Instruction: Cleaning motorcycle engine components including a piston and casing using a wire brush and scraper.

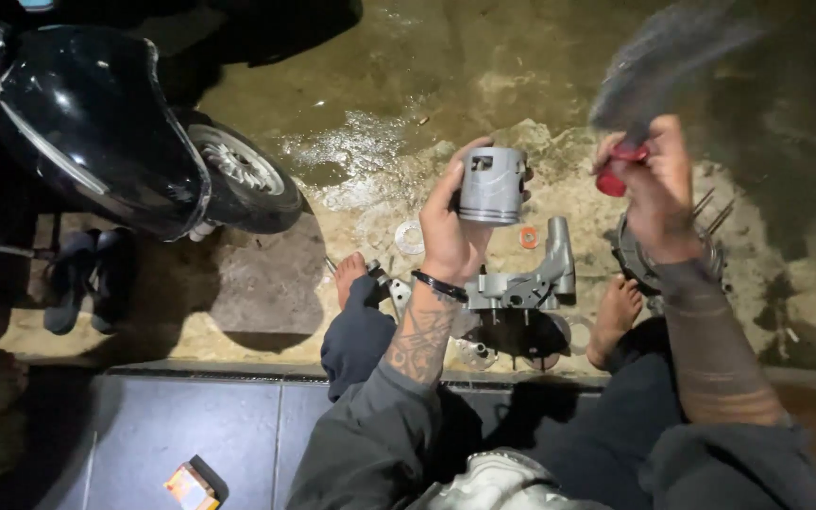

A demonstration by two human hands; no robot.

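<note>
Sitting far left: black scooter (96, 132), front wheel (238, 170) on the wet concrete floor (399, 85), dark sandals (87, 274) just near of it. Small orange box (191, 486) down on the near tiles. Moving right, left hand (450, 236) raised, fingers wrapped around a grey piston (491, 185), held upright in the air above the ground, black band on that wrist. Under it, lying on the floor between two bare feet: a grey metal casting (531, 279), with a washer (409, 236) and a little orange ring (528, 237) just beside. Further right, right hand (658, 189) closed tight on the red handle (619, 170) of a brush, bristles (672, 57) blurred up top. Round engine part with studs (710, 222) mostly hidden behind that wrist.
</note>
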